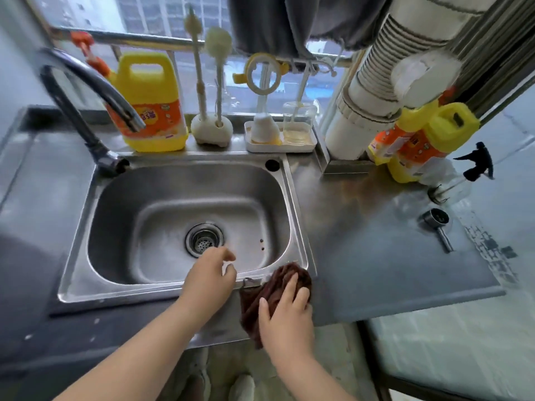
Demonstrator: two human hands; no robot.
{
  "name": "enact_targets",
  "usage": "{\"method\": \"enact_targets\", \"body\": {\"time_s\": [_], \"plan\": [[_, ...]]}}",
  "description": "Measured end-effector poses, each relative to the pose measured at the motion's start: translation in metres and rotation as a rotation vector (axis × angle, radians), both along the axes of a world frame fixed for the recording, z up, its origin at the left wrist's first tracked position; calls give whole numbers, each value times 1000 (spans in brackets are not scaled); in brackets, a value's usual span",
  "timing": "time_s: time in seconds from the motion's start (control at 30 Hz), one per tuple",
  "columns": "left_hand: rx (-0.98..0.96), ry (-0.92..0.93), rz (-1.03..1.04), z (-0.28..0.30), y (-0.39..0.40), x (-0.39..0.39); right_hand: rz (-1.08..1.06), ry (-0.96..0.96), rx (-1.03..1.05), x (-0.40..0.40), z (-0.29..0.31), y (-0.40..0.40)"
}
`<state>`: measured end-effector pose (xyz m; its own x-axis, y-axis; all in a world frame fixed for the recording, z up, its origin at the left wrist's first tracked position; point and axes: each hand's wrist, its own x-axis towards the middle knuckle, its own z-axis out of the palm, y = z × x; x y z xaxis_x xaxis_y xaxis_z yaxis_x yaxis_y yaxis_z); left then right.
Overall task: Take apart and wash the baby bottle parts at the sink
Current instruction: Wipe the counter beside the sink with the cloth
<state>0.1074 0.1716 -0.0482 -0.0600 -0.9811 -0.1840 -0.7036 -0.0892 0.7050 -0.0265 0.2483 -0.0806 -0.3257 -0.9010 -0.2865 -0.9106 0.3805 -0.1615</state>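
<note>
Two hands over one steel worktop (376, 256), brushed and dull, with a stamped rectangular sink (179, 293) set into it and a window rail behind. I note the basin is smooth with rounded corners and a round perforated strainer (204, 239) at the centre; a curved chrome faucet (86, 102) arches in from the back left.

Along the back ledge: a yellow plastic detergent jug (150, 102) with an orange label, then two pale bottle brushes (208, 82) upright in a white holder, then a shallow white tray (307, 146). On that tray stand the bottle parts — a whitish cone-shaped piece (264, 125) under a yellow-handled ring (264, 71), and beside it a clear bottle body (298, 120), upright. Right of the tray, white ribbed ducting (373, 91), a second yellow jug (425, 140) lying tilted, a clear spray bottle with a black trigger (474, 166), and a small metal scoop (435, 224) lying flat.

Grips: my left hand (210, 274) hangs over the sink's front rim, fingers loosely bent, thumb and forefinger near each other; whether they pinch anything I cannot tell. My right hand (286, 314) lies flat, fingers fairly straight, pressing on a dark brown fuzzy cloth (272, 287) — draped over the worktop's front edge at the sink's near right corner.
</note>
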Motion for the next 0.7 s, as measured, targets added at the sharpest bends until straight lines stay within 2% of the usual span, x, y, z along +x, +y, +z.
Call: {"method": "enact_targets", "body": {"time_s": [0.23, 0.37, 0.5, 0.7], "plan": [[22, -27, 308, 1, 39, 91, 223, -257, 119, 100, 25, -12], [-48, -55, 489, 4, 56, 137, 353, -402, 187, 153, 31, -13], [-131, -80, 715, 8, 69, 188, 555, -441, 244, 209, 27, -19], [-172, -104, 882, 3, 69, 251, 616, -465, 308, 294, 19, -29]]}}
